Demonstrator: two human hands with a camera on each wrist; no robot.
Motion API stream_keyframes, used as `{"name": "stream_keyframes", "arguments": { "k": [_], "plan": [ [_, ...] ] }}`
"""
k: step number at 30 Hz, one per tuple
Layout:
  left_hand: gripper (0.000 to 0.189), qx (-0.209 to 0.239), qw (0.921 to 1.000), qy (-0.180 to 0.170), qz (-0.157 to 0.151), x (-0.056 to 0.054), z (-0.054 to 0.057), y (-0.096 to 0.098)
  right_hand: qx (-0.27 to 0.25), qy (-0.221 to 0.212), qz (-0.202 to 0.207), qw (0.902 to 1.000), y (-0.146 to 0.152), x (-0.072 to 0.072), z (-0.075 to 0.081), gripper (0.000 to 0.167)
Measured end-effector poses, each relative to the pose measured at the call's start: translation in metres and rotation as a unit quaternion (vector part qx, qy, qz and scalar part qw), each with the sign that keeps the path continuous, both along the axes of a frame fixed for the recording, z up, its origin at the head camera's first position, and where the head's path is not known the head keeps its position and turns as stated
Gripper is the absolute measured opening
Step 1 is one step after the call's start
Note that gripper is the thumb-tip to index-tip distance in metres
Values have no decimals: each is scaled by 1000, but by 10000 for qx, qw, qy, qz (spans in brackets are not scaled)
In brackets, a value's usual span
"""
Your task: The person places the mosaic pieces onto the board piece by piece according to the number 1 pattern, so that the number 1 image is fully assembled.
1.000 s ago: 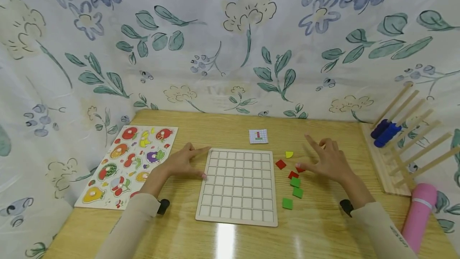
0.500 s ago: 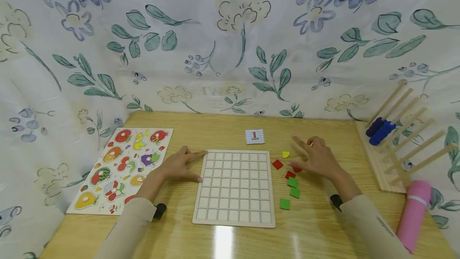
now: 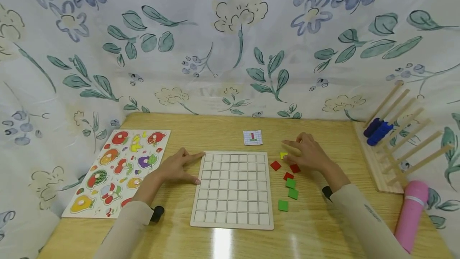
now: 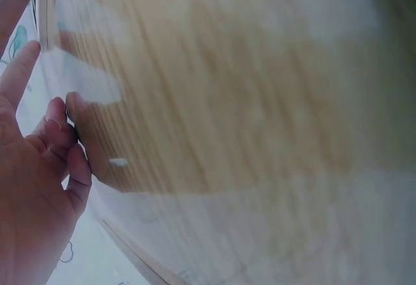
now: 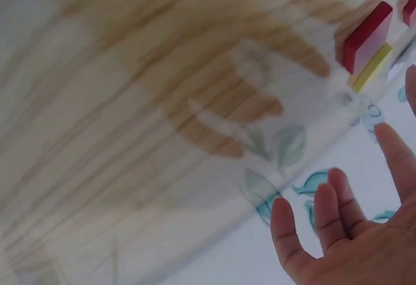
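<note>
A pale wooden grid board (image 3: 231, 189) lies at mid-table in the head view. My left hand (image 3: 176, 168) rests beside it, index finger at its top left corner and thumb at its left edge. Over the loose pieces to the right of the board hovers my right hand (image 3: 310, 153), thumb and index finger spread around a small yellow piece (image 3: 283, 155). Red square tiles (image 3: 275, 165) and green square tiles (image 3: 283, 205) lie scattered close by. In the right wrist view, a red tile (image 5: 369, 36) and the yellow piece (image 5: 372, 67) appear beyond the fingers.
Behind the board lies a small printed grid card (image 3: 252, 137). A fruit puzzle board (image 3: 123, 163) lies at the left. On the right stand a wooden peg rack (image 3: 381, 167) with blue pieces and a pink cylinder (image 3: 411, 215). A floral curtain (image 3: 201, 51) closes off the back.
My right hand has moved left, from beside a red tile to the yellow piece, uncovering that red tile. My left hand stays at the board's edge. The head view has shifted slightly.
</note>
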State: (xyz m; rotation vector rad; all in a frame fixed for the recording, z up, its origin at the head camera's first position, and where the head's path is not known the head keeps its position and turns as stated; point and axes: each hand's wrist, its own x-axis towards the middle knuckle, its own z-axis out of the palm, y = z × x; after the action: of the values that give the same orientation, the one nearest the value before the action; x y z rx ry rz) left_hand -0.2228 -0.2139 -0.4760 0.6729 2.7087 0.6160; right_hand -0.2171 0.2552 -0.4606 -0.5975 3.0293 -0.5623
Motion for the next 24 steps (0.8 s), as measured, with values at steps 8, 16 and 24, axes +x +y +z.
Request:
{"name": "stream_keyframes", "arguments": {
  "k": [8, 16, 24],
  "plan": [
    [99, 35, 10000, -66, 50, 3, -1, 1, 145, -210, 280, 9993, -7, -8, -2, 43],
    [98, 76, 9999, -68, 45, 2, -1, 3, 226, -364, 393, 9983, -7, -14, -1, 50],
    [97, 57, 10000, 9, 27, 2, -1, 1, 202, -271, 304, 9990, -10, -15, 4, 21]
  ]
}}
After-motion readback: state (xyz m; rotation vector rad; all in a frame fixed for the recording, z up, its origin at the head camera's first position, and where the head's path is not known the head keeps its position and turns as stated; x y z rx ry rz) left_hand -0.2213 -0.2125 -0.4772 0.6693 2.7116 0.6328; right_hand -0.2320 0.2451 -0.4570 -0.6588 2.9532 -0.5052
